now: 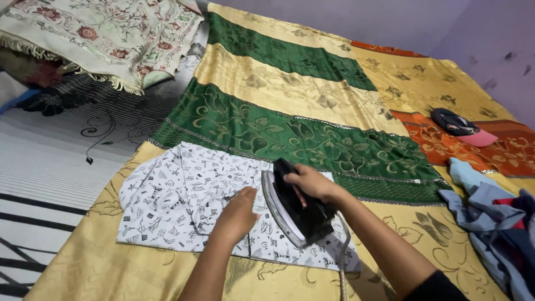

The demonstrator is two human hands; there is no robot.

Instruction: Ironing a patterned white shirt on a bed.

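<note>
A white garment with small black prints [167, 200] lies spread flat on a gold, green and orange bedspread [290, 95]. My left hand [238, 213] rests palm down on the garment near its middle, fingers together. My right hand [312, 183] grips the handle of a black clothes iron [298, 209], which is tipped on its side over the garment's right part, its metal soleplate facing left toward my left hand. The iron's cord [345, 245] trails down toward the near edge.
A pile of blue, grey and red clothes [496, 223] lies at the right. A dark cap with a pink brim [462, 128] sits on the orange stripe. A floral fringed cloth [106, 39] covers things at the top left, beside a striped black-and-white mat [50, 167].
</note>
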